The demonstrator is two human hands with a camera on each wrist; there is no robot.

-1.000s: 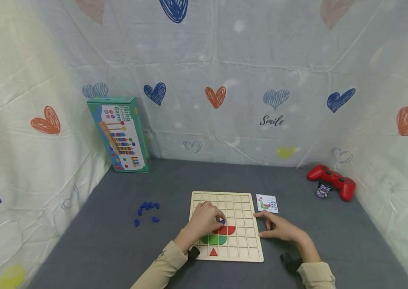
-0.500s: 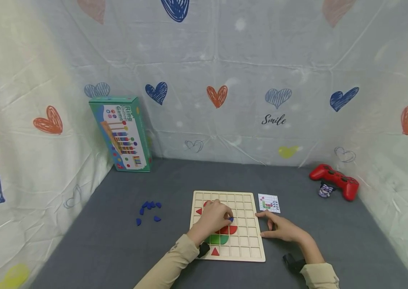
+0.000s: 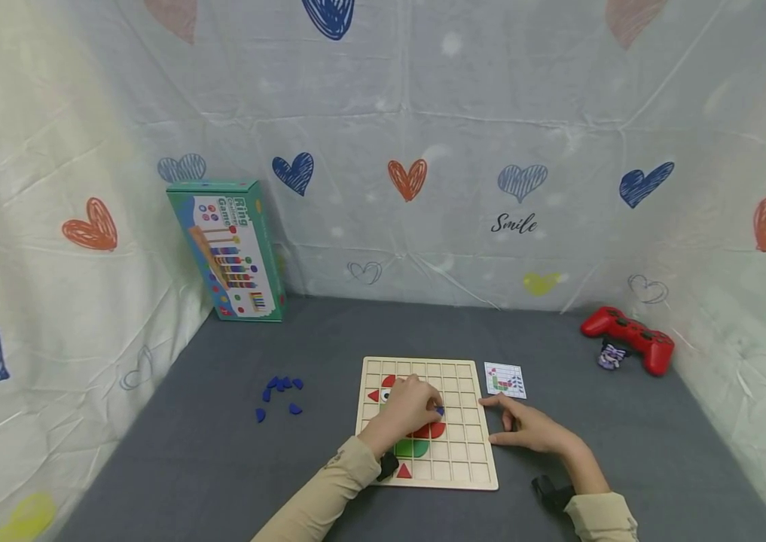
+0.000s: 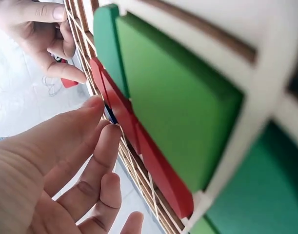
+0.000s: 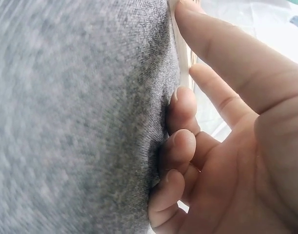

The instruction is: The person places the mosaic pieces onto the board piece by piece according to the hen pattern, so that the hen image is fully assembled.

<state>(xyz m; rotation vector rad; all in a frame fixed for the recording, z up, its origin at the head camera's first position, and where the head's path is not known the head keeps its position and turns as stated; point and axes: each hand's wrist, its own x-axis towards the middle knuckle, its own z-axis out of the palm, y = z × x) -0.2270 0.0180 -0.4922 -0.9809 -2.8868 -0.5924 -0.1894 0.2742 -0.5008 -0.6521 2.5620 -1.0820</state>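
Observation:
My left hand point(image 3: 404, 410) is over the wooden grid board point(image 3: 478, 473), pinching a small blue puzzle piece point(image 4: 109, 114) between thumb and fingertips. The piece sits right at the grid, just beyond a row of red pieces point(image 3: 431, 430). Nearer lie green pieces point(image 3: 413, 449) and a red triangle point(image 3: 404, 472), set in the board's cells. Part of the pattern, including a white piece with a dark dot point(image 3: 386, 394), is half covered by the left hand. At the board's right edge, my right hand point(image 3: 533, 429) touches the rim with thumb and index fingertips, other fingers loosely bent.
Several loose blue pieces point(image 3: 280, 385) lie on the grey cloth left of the board. A printed pattern card point(image 3: 505, 380) is by its upper right corner. Farther back stand a green game box point(image 3: 227, 252) and a red game controller point(image 3: 628, 339) with a small purple figure point(image 3: 611, 356).
My left hand has shifted a little to the right across the board with the blue piece, uncovering more of the pieces at upper left. The right hand stays at the rim.

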